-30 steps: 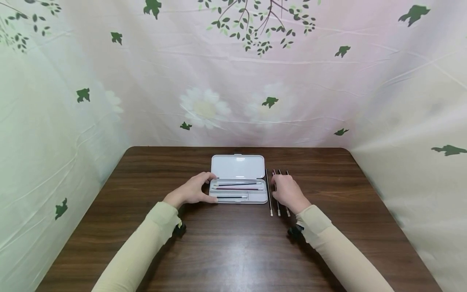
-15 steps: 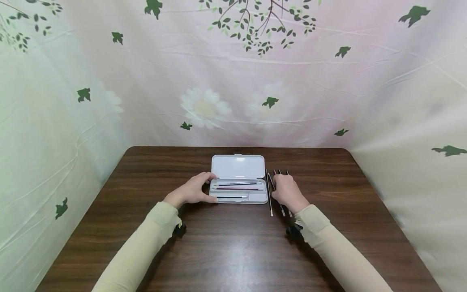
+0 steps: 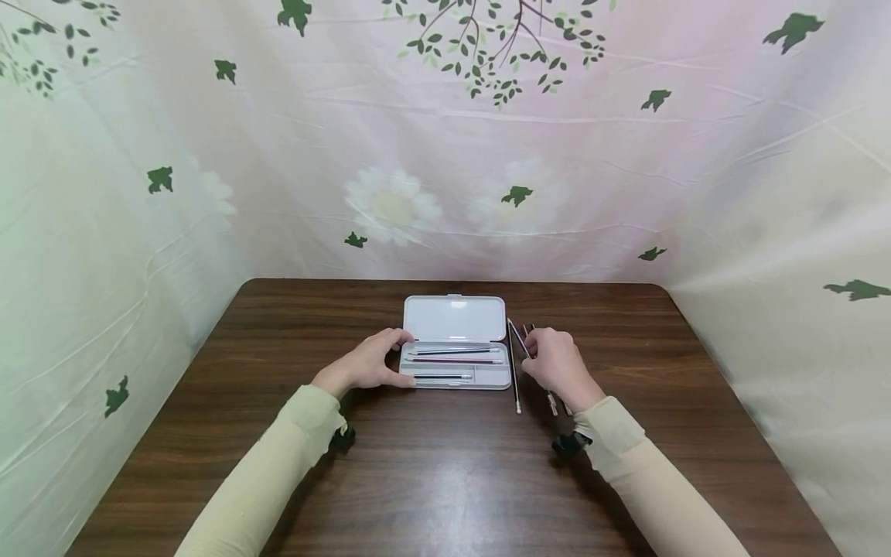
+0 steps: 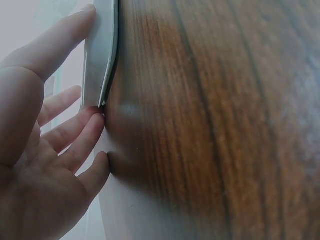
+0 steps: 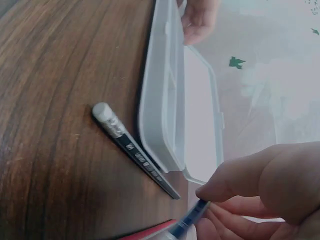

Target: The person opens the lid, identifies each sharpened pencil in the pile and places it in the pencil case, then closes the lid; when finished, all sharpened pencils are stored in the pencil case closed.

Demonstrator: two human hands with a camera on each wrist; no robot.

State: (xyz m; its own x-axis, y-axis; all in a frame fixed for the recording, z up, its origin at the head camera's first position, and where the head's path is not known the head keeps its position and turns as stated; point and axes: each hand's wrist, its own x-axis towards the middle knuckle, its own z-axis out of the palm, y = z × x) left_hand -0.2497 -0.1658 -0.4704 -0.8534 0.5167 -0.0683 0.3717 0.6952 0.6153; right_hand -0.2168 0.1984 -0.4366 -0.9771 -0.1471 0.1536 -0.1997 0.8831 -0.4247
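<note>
A white pencil case (image 3: 493, 377) lies on the table with its lid folded back and several pencils (image 3: 452, 360) inside. My left hand (image 3: 365, 362) holds its left end, thumb at the front wall and fingertips (image 4: 92, 122) at the corner. Right of the case, my right hand (image 3: 559, 365) pinches a dark blue pencil (image 5: 190, 220) between thumb and fingers; in the head view it slants up to the left. A black pencil (image 5: 137, 155) with a white eraser lies along the case's right side. Other pencils (image 3: 553, 404) lie partly hidden under the right hand.
A red pencil (image 5: 150, 231) shows at the bottom of the right wrist view. The brown wooden table (image 3: 445, 464) extends around the case. A patterned white cloth (image 3: 445, 155) hangs behind it and at both sides.
My right hand has shifted slightly right, with one pencil now tilted in its fingers. The loose pencils' eraser ends beneath it have slid right. The left hand and the case have stayed put.
</note>
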